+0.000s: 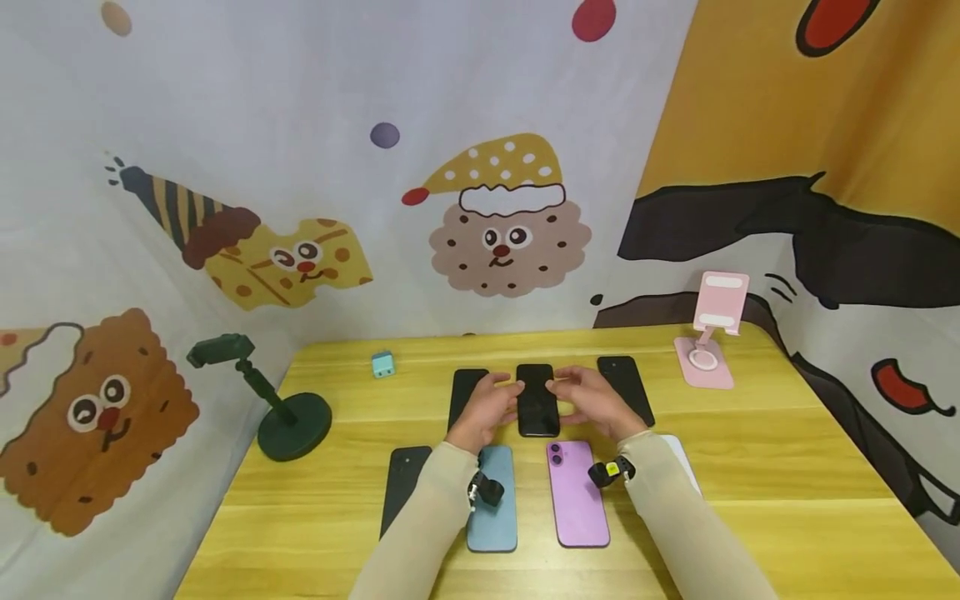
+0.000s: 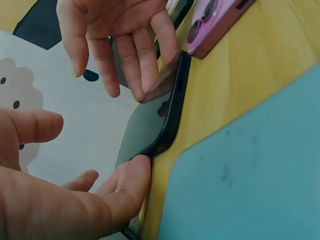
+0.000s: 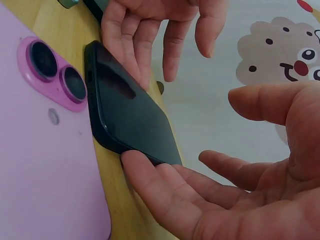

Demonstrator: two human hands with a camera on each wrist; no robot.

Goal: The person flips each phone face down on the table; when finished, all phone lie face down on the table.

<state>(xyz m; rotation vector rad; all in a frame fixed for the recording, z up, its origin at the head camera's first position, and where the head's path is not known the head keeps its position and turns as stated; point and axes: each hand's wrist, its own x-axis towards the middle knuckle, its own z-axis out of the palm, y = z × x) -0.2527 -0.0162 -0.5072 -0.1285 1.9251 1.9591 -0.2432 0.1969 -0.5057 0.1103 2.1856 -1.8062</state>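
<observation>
A black phone (image 1: 537,408) lies screen up on the wooden table between my two hands. My left hand (image 1: 489,408) is at its left side, the fingertips touching the long edge, as the left wrist view shows. From the opposite side my right hand (image 1: 597,402) has its fingers (image 3: 145,172) against the other long edge. Both thumbs are raised away from the phone, and the fingers stay loosely extended. Nearer to me, a purple phone (image 1: 581,504) lies camera side up below my right hand. A blue phone (image 1: 501,521) is partly under my left forearm.
Two more dark phones flank the middle one, a left one (image 1: 465,387) and a right one (image 1: 628,385). A dark phone (image 1: 403,483) and a white phone (image 1: 678,457) sit beside my forearms. Around them stand a green stand (image 1: 295,425), a light-blue charger (image 1: 382,364) and a pink stand (image 1: 720,302).
</observation>
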